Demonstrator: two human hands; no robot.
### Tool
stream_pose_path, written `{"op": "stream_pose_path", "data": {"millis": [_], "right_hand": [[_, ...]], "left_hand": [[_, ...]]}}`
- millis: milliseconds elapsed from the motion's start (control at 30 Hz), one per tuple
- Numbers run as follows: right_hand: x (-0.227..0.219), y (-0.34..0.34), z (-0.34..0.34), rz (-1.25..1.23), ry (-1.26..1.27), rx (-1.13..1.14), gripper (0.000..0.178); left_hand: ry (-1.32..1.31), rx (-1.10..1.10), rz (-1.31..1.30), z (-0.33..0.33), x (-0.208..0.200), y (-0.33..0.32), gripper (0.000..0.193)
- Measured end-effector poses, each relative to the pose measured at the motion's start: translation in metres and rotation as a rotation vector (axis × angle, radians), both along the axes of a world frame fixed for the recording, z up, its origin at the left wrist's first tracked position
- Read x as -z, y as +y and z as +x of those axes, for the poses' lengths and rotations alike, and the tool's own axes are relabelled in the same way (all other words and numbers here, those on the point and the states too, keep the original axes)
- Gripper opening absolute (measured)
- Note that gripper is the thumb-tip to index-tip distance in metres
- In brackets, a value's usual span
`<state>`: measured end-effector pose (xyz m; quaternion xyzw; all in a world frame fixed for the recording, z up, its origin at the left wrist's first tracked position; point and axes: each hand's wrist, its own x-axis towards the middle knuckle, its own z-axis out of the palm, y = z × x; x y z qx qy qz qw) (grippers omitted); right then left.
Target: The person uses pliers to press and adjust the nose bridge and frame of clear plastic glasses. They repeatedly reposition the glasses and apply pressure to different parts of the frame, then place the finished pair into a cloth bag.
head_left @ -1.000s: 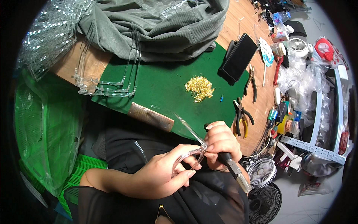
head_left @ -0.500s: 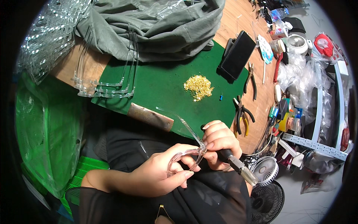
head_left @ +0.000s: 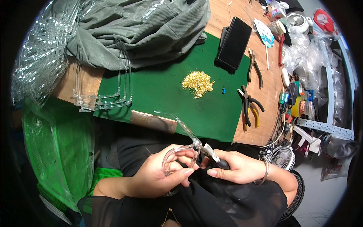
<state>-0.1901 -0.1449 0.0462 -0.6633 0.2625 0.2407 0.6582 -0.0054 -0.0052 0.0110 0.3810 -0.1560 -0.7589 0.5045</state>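
My left hand (head_left: 151,176) is closed round a clear plastic eyeglass frame (head_left: 168,156) above my lap. One clear temple arm (head_left: 184,128) of it stretches up and left past the table edge. In my right hand (head_left: 239,166) are pliers (head_left: 210,153) with a pale, metallic head and black handles. Their jaws meet the frame's corner, where the temple joins; whether they grip it I cannot tell. Beyond my hands a heap of tiny gold-coloured metal pieces (head_left: 198,84) lies on the green mat (head_left: 151,87).
Clear frames (head_left: 102,103) stand at the mat's left edge, near a grey cloth (head_left: 132,34) and a large clear plastic pile (head_left: 39,56). On the right are a black phone (head_left: 235,43), two pliers (head_left: 255,69), (head_left: 248,104), a small blue pin (head_left: 223,90) and fans (head_left: 283,157).
The pliers have been turned round in my right hand, so their head now points at the frame's corner instead of away to the lower right. My right hand has moved lower and rightward.
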Motion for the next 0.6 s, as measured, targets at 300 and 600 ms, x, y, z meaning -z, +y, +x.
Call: {"op": "stream_pose_path", "data": {"millis": [300,600], "right_hand": [[-0.009,-0.005,0.009,-0.05,0.083,-0.084,0.037],[-0.008,0.0,0.02,-0.157,0.199,-0.071,0.031]], "left_hand": [[-0.008,0.022,0.008,0.001,0.002,0.0,0.031],[-0.278,-0.021,-0.081,-0.01,0.006,0.006,0.034]]}}
